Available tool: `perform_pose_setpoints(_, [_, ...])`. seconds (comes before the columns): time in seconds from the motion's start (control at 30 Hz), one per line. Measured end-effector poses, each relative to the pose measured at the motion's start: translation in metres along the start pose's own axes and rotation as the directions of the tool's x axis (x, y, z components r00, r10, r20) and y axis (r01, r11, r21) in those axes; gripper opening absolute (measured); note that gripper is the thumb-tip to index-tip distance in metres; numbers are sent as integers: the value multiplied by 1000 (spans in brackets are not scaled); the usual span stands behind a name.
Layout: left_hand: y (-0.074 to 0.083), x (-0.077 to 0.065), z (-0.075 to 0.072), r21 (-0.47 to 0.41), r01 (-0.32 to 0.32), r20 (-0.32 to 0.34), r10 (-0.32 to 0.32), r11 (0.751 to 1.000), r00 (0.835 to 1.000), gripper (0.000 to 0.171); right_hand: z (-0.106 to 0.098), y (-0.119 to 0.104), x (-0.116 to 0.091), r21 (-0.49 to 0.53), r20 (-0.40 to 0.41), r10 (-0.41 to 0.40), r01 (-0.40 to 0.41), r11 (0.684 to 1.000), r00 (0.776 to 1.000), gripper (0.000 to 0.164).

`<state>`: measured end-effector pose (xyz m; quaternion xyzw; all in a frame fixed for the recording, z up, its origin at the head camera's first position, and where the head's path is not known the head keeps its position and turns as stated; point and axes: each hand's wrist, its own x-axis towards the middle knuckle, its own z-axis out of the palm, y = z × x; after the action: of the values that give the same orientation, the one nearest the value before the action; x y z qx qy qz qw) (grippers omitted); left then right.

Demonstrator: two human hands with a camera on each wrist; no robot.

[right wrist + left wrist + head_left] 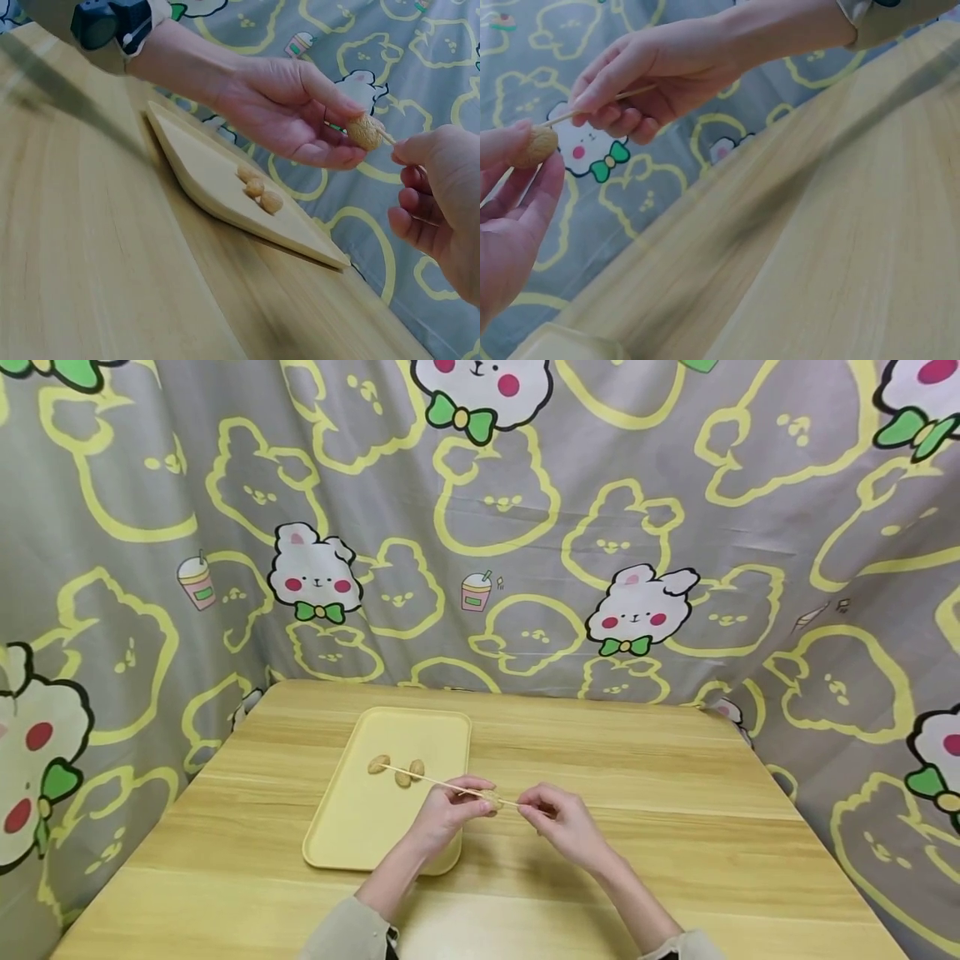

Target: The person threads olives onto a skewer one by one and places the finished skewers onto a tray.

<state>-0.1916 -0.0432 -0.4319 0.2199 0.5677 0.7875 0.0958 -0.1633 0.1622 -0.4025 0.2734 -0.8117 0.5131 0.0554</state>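
Observation:
A tan, wrinkled ball [492,798] is pinched between the thumb and fingertips of my left hand [444,814]. My right hand [564,823] pinches a thin wooden skewer [420,775] just to the right of that ball. In the head view the skewer runs in line with the ball and sticks out far to the left, over the tray. The left hand's fingers hide part of it. Both hands are raised above the table, as the right wrist view shows with the ball [364,133] between them. Three similar tan balls [403,778] lie on the pale yellow tray [360,835].
The tray stands on the left half of a wood-grain table [675,852], partly under the left hand. A grey curtain [525,552] with yellow outlines and white cartoon animals hangs behind the table and along both sides. A dark wrist device [101,28] sits at the left sleeve.

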Motion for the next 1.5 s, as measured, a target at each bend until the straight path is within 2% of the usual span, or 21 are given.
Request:
perform_pose_setpoints(0.13, [0, -1, -1, -28, -16, 2, 16, 999, 1000, 42, 1, -22, 2, 18, -3, 51, -51, 999, 999, 6])
perform_pose_setpoints(0.37, [-1, -1, -3, -41, -36, 1, 36, 998, 999, 38, 5, -21, 4, 43, -9, 35, -34, 998, 999, 6])
perform_pose_setpoints(0.57, [-3, -1, -5, -52, -52, 11, 53, 997, 999, 37, 9, -24, 5, 52, -12, 66, -65, 997, 998, 6])
perform_pose_setpoints(0.67, [-5, 0, -5, -42, -59, 16, 59, 997, 998, 37, 10, -19, 4, 53, -10, 71, -70, 996, 997, 5])
perform_pose_setpoints(0.8, [-6, -1, -4, -27, -65, 22, 65, 998, 998, 38, 12, -1, 2, 58, -11, 96, -95, 994, 995, 5])
perform_pose_setpoints(0.9, [-8, -1, -5, -45, -53, 24, 54, 998, 998, 44, 13, 11, 2, 72, -47, 118, -114, 991, 992, 7])
perform_pose_setpoints(1.03, [-9, 0, -9, -73, -28, 14, 29, 997, 999, 55, 11, 16, 1, 108, -116, 101, -88, 990, 988, 9])
perform_pose_setpoints(1.13, [-6, -1, -19, -44, -22, -25, 21, 999, 999, 53, 7, 17, 0, 125, -154, 91, -72, 990, 984, 6])
perform_pose_setpoints(1.23, [0, -2, -34, 26, -12, -105, 15, 1000, 994, 46, 2, 19, -1, 123, -179, 81, -60, 991, 981, 4])
perform_pose_setpoints(1.37, [12, -5, -58, 105, 5, -215, 18, 994, 976, 41, -7, 22, -4, 111, -201, 71, -50, 993, 977, 4])
perform_pose_setpoints(1.5, [25, -6, -80, 173, 5, -299, 47, 985, 953, 37, -14, 26, -9, 115, -219, 105, -81, 990, 970, 4])
